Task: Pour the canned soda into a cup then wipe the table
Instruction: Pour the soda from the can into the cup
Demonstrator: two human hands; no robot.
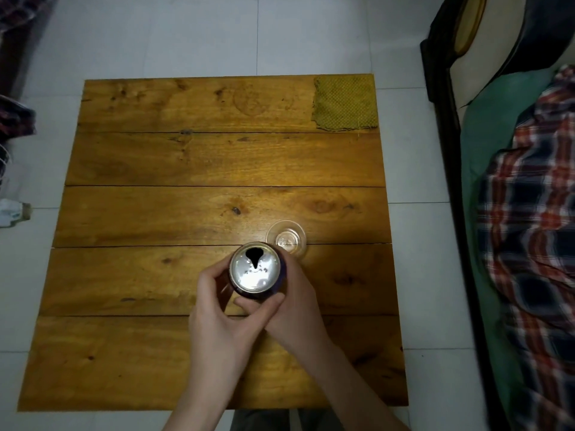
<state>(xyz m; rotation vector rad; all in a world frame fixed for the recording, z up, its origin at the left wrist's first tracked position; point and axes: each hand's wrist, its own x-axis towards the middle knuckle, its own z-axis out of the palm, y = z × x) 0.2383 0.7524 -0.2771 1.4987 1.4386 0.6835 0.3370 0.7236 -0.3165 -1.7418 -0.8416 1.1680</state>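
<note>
Gripping a dark aluminium soda can [255,270] with a silver top: left hand [217,309] curled round its left side, right hand [297,306] wrapped round its right side, digits overlapping at the near edge. Can upright, drinking hole open and facing away; cannot tell whether it rests on the yellow-brown wooden plank bench [186,166] or is held just above it. Clear round plastic cup [287,239] upright on the bench, just beyond the can to the right. Mustard-yellow woven square cloth [343,104] flat on the far right corner, well apart. White tiled floor [186,35] around. Bed [485,126] at right, red-and-blue plaid blanket [529,228] on it.
</note>
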